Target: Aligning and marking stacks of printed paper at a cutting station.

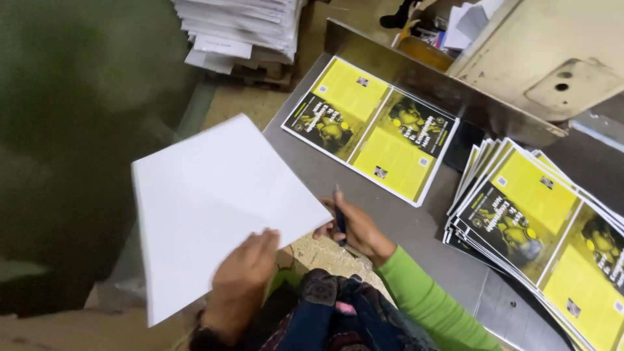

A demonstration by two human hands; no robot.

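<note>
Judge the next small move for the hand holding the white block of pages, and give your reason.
Probably the left hand lowers the white block of pages onto the metal table. The block hangs tilted off the table's edge, a single printed cover sheet lies flat nearby, and the right hand holds a dark pen.

A flat grey metal worktable runs from 11 o'clock down to 5 o'clock. Directly on it, toward 12 o'clock, lies 1 unfolded yellow-and-black printed cover sheet. At 3 o'clock sits a fanned stack of matching yellow-and-black cover sheets, well apart from the single sheet. A raised metal back wall borders the table's far edge.
</note>
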